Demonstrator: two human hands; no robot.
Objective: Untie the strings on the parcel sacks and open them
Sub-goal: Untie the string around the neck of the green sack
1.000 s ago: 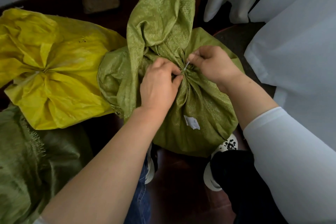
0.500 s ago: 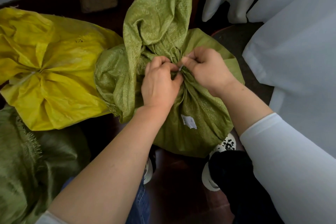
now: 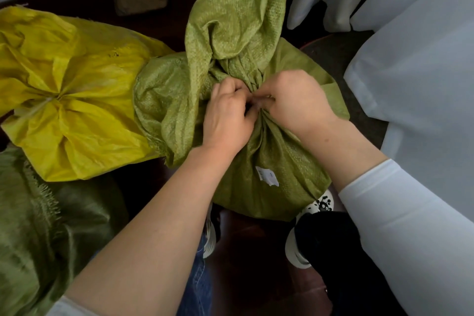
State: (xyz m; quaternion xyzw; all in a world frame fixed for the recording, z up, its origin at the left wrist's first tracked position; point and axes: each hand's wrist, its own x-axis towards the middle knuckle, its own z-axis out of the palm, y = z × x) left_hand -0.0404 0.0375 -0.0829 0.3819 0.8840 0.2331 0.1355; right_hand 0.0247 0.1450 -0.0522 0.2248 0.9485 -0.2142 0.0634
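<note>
The green sack (image 3: 269, 156) sits in the centre of the frame on the dark floor (image 3: 251, 264), its loose top flopping toward the upper edge. The left hand (image 3: 228, 118) and right hand (image 3: 297, 102) meet at its bunched neck, fingers curled and pinching the gathered cloth, with the string hidden beneath them. At the left lies a yellow sack (image 3: 77, 110), its neck gathered shut.

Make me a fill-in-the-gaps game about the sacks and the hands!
The left hand and right hand pinch the gathered neck of the middle sack, which is ____.
The neighbour sack touching its left side is ____.
The small label on the middle sack is ____.
Missing words: green, yellow, white.
</note>
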